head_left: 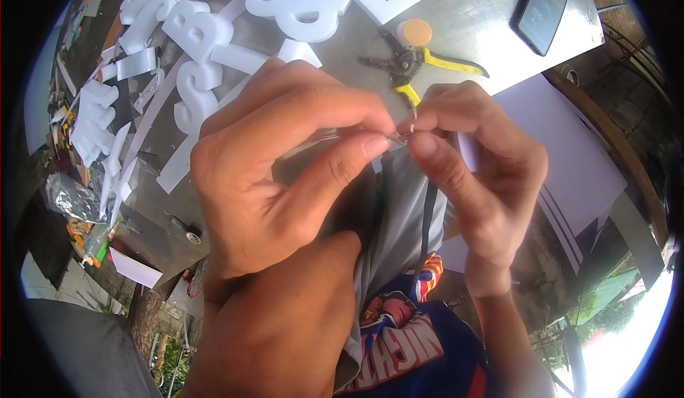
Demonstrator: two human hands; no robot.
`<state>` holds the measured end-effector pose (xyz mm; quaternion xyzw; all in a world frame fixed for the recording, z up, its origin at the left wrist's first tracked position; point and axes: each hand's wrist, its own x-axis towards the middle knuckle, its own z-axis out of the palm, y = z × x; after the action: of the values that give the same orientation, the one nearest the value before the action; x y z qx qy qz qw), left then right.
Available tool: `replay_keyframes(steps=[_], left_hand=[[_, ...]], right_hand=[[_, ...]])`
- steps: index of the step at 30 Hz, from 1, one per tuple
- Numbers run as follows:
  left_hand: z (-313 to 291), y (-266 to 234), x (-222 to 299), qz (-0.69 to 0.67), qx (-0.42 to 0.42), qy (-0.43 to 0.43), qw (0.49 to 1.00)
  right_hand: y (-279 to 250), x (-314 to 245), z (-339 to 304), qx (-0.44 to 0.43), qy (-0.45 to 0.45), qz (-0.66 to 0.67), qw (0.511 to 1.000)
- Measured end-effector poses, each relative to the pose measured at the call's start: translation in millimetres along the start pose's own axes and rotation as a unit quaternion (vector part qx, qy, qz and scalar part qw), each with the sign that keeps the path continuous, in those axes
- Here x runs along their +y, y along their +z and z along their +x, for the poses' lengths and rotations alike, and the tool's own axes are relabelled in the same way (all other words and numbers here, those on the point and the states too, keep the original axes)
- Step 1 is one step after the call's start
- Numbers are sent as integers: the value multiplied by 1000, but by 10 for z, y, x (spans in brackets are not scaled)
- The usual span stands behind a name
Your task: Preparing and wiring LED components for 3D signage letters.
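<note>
Over my lap, my left hand point(274, 159) is closed in a pinch, thumb against forefinger. My right hand point(481, 159) faces it, its thumb and forefinger also pressed together, and the fingertips almost meet. Between them runs a thin wire point(400, 138), pale and clear-coated, with a small bent end at the right fingertips. A length of it shows behind the left hand's fingers; the rest is hidden. Just beyond the hands on the metal table point(456, 13) lie yellow-handled wire strippers point(406, 64), touching neither hand. Beside the strippers is a round, orange-topped small container point(415, 32).
White foam-like cut-out letters point(196, 31) crowd the table's left and far side. A dark phone point(540, 12) lies far right, near the table edge. White sheets point(563, 148) are stacked at the right. Crumpled clear plastic point(71, 197) and scraps lie at the left.
</note>
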<state>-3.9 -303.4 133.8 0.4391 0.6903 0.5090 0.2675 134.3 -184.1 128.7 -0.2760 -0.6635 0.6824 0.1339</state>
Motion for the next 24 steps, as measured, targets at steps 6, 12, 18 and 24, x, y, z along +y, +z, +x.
replay_keyframes(steps=[6,12,18,24], left_hand=[[8,79,76,-34,12,-77,996],[28,130,140,-65,31,-137,988],[66,161,127,-111,20,-163,980],[175,124,115,-97,-24,-155,983]], right_hand=[[-36,-36,-9,17,62,54,996],[-77,48,71,-52,-27,29,998],[-71,65,65,0,40,59,997],[-167,154,171,-4,-119,-95,988]])
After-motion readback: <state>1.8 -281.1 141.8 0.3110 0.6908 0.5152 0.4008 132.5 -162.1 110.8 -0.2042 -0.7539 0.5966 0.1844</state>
